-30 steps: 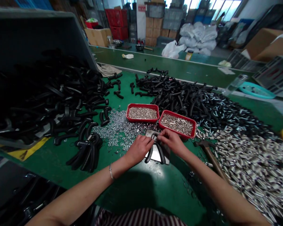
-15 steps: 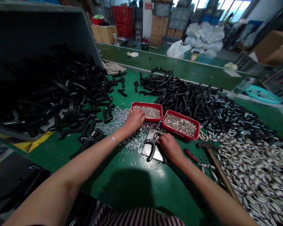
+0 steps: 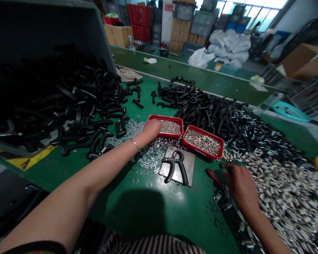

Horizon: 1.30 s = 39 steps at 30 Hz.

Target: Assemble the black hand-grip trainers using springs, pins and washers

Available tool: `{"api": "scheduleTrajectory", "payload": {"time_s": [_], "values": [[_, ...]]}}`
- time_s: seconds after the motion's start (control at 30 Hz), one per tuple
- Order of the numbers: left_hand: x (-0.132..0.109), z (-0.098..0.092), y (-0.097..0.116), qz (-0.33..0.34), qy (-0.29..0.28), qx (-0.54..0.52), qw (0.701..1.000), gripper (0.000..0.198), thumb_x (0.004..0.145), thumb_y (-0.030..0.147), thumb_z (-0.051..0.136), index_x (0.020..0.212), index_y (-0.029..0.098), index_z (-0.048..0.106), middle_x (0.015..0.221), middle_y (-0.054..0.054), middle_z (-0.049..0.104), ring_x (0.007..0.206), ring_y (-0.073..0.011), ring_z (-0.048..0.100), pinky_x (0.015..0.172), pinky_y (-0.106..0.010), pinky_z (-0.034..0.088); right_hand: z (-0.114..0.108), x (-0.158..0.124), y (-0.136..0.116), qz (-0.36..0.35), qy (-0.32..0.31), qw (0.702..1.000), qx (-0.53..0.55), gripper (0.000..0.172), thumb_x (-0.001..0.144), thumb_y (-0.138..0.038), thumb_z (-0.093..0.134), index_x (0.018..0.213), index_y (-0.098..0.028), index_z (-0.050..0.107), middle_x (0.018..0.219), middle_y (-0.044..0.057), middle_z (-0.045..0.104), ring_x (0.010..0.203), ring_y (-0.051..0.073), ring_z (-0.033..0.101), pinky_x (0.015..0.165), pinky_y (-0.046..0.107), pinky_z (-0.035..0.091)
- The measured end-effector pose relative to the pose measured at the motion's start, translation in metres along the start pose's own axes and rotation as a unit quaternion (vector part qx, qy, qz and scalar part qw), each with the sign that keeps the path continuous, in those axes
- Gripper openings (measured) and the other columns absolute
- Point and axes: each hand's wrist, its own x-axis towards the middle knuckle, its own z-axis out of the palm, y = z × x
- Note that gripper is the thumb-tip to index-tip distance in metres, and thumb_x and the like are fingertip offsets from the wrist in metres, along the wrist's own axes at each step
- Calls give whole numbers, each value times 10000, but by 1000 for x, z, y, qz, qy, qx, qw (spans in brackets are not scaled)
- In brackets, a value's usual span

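Observation:
My left hand (image 3: 152, 129) is at the left end of a red tray (image 3: 165, 135) of small metal pieces; its fingers are hidden. My right hand (image 3: 241, 187) is beside the heap of metal sleeves at the right, its fingers curled round a hammer (image 3: 223, 166) that is mostly hidden by the hand. A black hand grip exerciser (image 3: 186, 170) with a small spring lies on a square metal plate (image 3: 191, 176), touched by neither hand. A red-handled screwdriver (image 3: 212, 175) lies left of my right hand.
A second red tray (image 3: 219, 155) holds small metal pins. Loose washers (image 3: 151, 161) spread left of the plate. Black handles heap at the back (image 3: 201, 102) and fill a tipped grey bin (image 3: 102, 31). Metal sleeves (image 3: 288, 197) cover the right side.
My right hand has left the grip exerciser and moved right to the hammer. Some rings and sleeves near it have shifted. My left hand stays at the tray, fingers now hidden.

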Motion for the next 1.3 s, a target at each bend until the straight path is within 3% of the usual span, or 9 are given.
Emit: {"api": "scheduleTrajectory", "payload": {"time_s": [0.13, 0.3, 0.4, 0.5, 0.7, 0.8, 0.9, 1.1, 1.3], "values": [[-2, 5, 3, 8, 21, -13, 1000, 339, 894, 30, 409, 1070, 23, 698, 1126, -247, 679, 1098, -302, 649, 982, -414, 490, -10, -49, 63, 35, -105, 978, -175, 337, 972, -426, 379, 756, -221, 536, 750, 142, 588, 725, 332, 587, 658, 464, 484], [-2, 2, -1, 6, 39, -54, 998, 283, 883, 81, 465, 1025, 85, 711, 1080, -178, 708, 1040, -252, 657, 949, -338, 498, -20, -59, 73, 58, -83, 990, -96, 353, 940, -528, 371, 727, -266, 475, 754, 122, 584, 701, 320, 589, 560, 420, 464], [-6, -5, -7, 8, 60, -82, 995, 279, 889, 114, 470, 1046, 128, 700, 1111, -123, 708, 1061, -217, 636, 961, -305, 486, -38, -51, 62, 123, -28, 992, -8, 386, 906, -603, 388, 892, -243, 528, 830, 149, 623, 719, 325, 616, 538, 415, 481], [-18, -11, -1, 15, 104, -164, 981, 257, 905, 156, 486, 1063, 133, 688, 1108, -98, 711, 1059, -203, 631, 973, -301, 478, -51, -39, 33, 172, -98, 969, 146, 421, 933, -579, 411, 1094, -221, 565, 794, 105, 682, 625, 273, 648, 517, 373, 515], [-64, -6, 35, 87, 53, -381, 919, 130, 910, 209, 585, 964, 158, 692, 943, -45, 737, 874, -165, 671, 845, -294, 521, -43, -10, -56, -63, -114, 956, 264, 550, 1008, -322, 422, 1545, -333, 305, 1380, 89, 600, 1160, 256, 641, 923, 392, 546], [-85, 0, 39, 89, 26, -407, 909, 114, 913, 178, 577, 940, 165, 688, 958, -45, 736, 873, -164, 673, 855, -301, 520, -32, 3, -78, -101, -86, 964, 232, 597, 995, -217, 396, 1568, -338, 276, 1208, 106, 668, 1000, 245, 689, 834, 372, 572], [-95, 7, 31, 72, 13, -407, 911, 134, 915, 151, 551, 937, 157, 683, 974, -57, 730, 895, -171, 672, 857, -303, 521, -25, 11, -82, -134, -135, 964, 185, 607, 967, -169, 399, 1538, -369, 351, 982, 75, 701, 781, 231, 694, 720, 366, 589], [-93, 17, 27, 101, 2, -366, 925, 138, 909, 177, 570, 943, 166, 703, 976, -47, 729, 924, -186, 662, 868, -310, 500, -20, 9, -76, -105, -68, 955, 268, 580, 986, -194, 435, 1549, -295, 343, 1164, 102, 692, 981, 227, 686, 865, 366, 578], [-79, 22, 51, 132, -33, -296, 946, 164, 911, 201, 574, 933, 172, 734, 998, -54, 739, 940, -206, 670, 872, -301, 496, -13, 3, -64, -52, -149, 932, 327, 483, 1004, -292, 462, 1485, -326, 456, 1314, 64, 656, 1122, 243, 655, 964, 416, 541]]}}
